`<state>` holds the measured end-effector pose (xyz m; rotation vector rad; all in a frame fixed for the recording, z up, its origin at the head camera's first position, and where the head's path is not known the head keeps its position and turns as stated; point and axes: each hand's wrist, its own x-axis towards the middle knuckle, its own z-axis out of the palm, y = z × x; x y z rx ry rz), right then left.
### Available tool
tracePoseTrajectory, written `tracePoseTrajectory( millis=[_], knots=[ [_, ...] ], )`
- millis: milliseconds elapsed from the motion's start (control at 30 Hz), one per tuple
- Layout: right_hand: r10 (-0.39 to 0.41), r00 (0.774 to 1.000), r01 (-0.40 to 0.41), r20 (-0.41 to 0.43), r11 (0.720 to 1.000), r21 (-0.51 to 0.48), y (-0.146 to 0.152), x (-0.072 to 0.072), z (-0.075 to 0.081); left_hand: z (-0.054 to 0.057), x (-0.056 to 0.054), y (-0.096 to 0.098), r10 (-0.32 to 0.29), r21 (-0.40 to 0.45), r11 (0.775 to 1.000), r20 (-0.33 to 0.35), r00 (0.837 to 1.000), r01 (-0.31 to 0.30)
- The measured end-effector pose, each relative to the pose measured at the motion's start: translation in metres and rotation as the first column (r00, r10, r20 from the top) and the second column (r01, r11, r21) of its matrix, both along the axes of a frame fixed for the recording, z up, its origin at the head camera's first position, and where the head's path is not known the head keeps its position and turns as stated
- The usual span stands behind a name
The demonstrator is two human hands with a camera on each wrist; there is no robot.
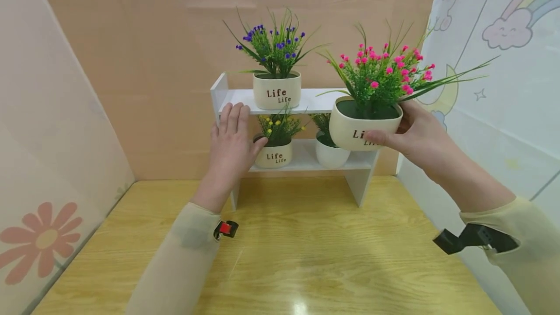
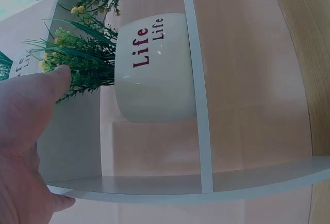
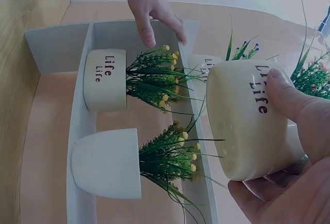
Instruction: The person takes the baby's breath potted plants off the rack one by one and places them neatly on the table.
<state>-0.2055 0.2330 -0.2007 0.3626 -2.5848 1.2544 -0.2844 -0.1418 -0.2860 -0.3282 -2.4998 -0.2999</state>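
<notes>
In the head view my right hand (image 1: pixel 422 135) holds a cream oval pot of pink artificial flowers (image 1: pixel 365 128), thumb across its "Life" lettering. The pot is raised in front of the right part of a white two-tier shelf (image 1: pixel 302 162). The right wrist view shows the held pot (image 3: pixel 247 121) tilted in that frame, fingers under its far side. My left hand (image 1: pixel 232 140) lies against the shelf's left end, fingers extended over the upper board's front edge. Its thumb (image 2: pixel 62 82) stands apart, near the yellow flowers (image 2: pixel 77 53).
A pot of purple flowers (image 1: pixel 277 90) stands on the upper board. Below are a cream pot with yellow flowers (image 1: pixel 274 155) and a plain white pot (image 1: pixel 331 153), partly hidden by the held pot. The shelf stands on a wooden table (image 1: pixel 297 247) between printed side panels.
</notes>
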Motion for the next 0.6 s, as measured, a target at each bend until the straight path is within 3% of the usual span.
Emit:
tracePoseTrajectory(
  millis=[367,600],
  knots=[
    [-0.034,0.999,0.033,0.030,0.999,0.019,0.017,0.014,-0.019,0.002,0.000,0.002,0.001,-0.014,1.000,0.036,0.999,0.000],
    [-0.022,0.999,0.021,0.031,0.999,0.032,0.025,0.020,-0.033,0.002,-0.001,0.000,0.003,0.000,1.000,0.013,1.000,-0.003]
  ],
)
